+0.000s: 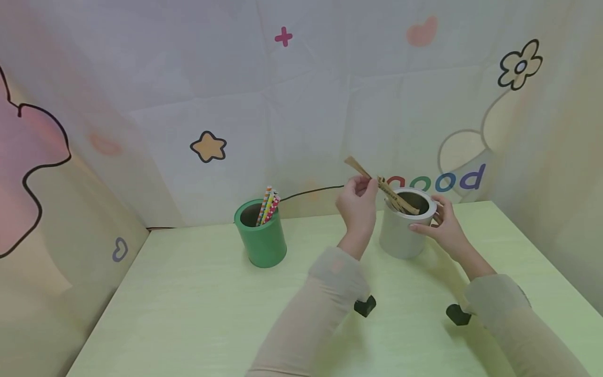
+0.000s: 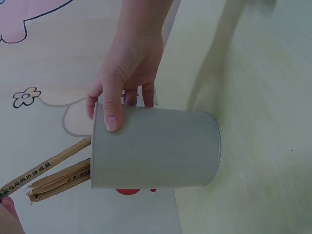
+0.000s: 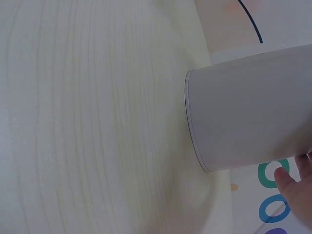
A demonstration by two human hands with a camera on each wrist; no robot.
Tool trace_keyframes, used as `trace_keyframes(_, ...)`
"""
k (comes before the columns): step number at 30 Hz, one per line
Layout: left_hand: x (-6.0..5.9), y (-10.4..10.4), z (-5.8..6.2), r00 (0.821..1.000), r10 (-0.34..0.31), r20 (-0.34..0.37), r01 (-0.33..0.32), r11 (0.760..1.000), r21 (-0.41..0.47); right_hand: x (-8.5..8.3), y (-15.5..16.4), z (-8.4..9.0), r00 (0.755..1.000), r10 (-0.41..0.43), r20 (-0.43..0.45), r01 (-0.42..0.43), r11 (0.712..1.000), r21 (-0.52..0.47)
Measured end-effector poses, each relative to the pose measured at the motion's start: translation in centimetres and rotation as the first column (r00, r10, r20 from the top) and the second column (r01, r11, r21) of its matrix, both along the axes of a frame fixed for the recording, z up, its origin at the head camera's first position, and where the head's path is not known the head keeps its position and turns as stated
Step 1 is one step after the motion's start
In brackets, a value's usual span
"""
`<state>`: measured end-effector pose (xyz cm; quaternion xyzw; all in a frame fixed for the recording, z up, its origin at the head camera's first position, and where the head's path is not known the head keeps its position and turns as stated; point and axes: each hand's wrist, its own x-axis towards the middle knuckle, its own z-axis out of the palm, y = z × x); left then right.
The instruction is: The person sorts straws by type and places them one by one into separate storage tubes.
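Note:
My left hand [image 1: 357, 209] pinches a brown paper-wrapped straw [image 2: 41, 169] with printed characters, just above the left side of a pale grey canister [image 1: 402, 238]. The straw's lower end still lies inside the rim. Beside it, several more wrapped straws [image 2: 58, 181] lean out of the canister, their lower parts hidden in it. My right hand [image 1: 445, 228] holds the canister at its right rim, thumb on the front wall and fingers behind. The canister stands upright on the table. Only a few fingertips [image 3: 285, 178] of the right hand show at the right wrist view's edge.
Left of the hands stands a green canister [image 1: 263, 246] with several patterned straws [image 1: 268, 207] in it. The pale table [image 1: 198, 314] ends at a printed curtain [image 1: 301, 115] behind. A thin dark cable [image 1: 311, 192] runs along the back.

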<state>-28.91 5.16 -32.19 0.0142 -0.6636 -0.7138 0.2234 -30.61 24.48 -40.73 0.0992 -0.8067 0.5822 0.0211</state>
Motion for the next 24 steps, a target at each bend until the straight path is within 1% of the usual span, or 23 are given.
trace_keyframes(5,0.3,0.8,-1.1,1.0,-0.014,-0.008,0.014,0.995,-0.099,0.0,0.0,-0.1,1.0,-0.005,-0.013,0.005,1.0,0.006)
trace_keyframes(10,0.7,1.5,-2.1,0.998,-0.029,0.051,0.038,0.979,-0.199,0.1,-0.1,-0.1,1.0,-0.017,-0.01,0.017,1.0,0.008)
trace_keyframes(12,0.8,1.7,-2.3,0.996,-0.031,0.082,0.049,0.973,-0.225,0.1,-0.1,0.0,1.0,-0.016,-0.008,0.016,1.0,-0.002)
trace_keyframes(15,0.9,1.9,-2.6,0.992,-0.032,0.118,0.059,0.972,-0.227,0.1,-0.2,0.0,1.0,-0.01,-0.008,0.01,1.0,-0.015)
trace_keyframes(17,1.0,1.9,-2.8,0.989,-0.034,0.142,0.065,0.975,-0.214,0.1,-0.2,0.0,1.0,-0.007,-0.011,0.007,1.0,-0.009)
trace_keyframes(21,1.2,1.8,-3.3,0.983,-0.042,0.179,0.075,0.979,-0.188,0.0,-0.1,-0.1,1.0,-0.02,-0.014,0.02,1.0,0.006)
trace_keyframes(24,1.2,1.7,-3.7,0.98,-0.047,0.194,0.082,0.982,-0.173,0.0,0.0,-0.1,1.0,-0.026,-0.014,0.026,1.0,-0.004)
